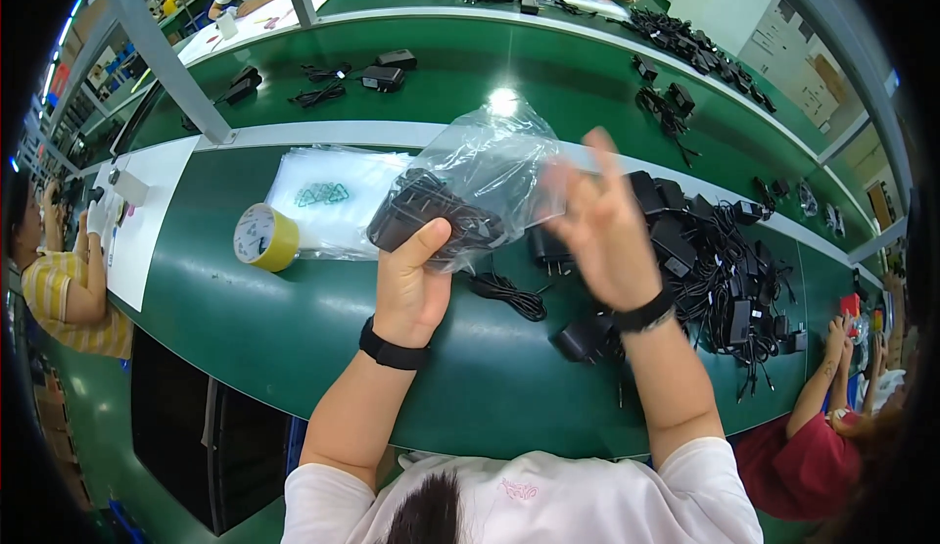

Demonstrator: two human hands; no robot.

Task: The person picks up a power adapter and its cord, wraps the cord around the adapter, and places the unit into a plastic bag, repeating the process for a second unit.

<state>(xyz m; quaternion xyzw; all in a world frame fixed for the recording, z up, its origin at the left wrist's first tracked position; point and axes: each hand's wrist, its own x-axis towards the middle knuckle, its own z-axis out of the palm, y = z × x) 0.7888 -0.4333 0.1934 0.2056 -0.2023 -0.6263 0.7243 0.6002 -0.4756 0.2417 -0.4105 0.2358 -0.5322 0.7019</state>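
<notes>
My left hand [415,289] is closed round the lower end of a clear plastic bag [499,152], its thumb lying over the front. Inside the bag is a black power adapter [411,211] with its cable bundled beside it. Close to the bag's right side, my right hand [617,245] is raised with its fingers apart, smeared by motion. I cannot tell whether its fingertips touch the plastic. Below the bag, a coiled black cable [514,295] lies on the green table, and another black adapter [585,338] sits under my right wrist.
A stack of flat clear bags [333,226] and a yellow tape roll [265,237] lie left. A tangled pile of black adapters [700,260] covers the right. Beyond the raised ledge [294,135] lie more adapters [383,76]. Other people work at both sides and across the table.
</notes>
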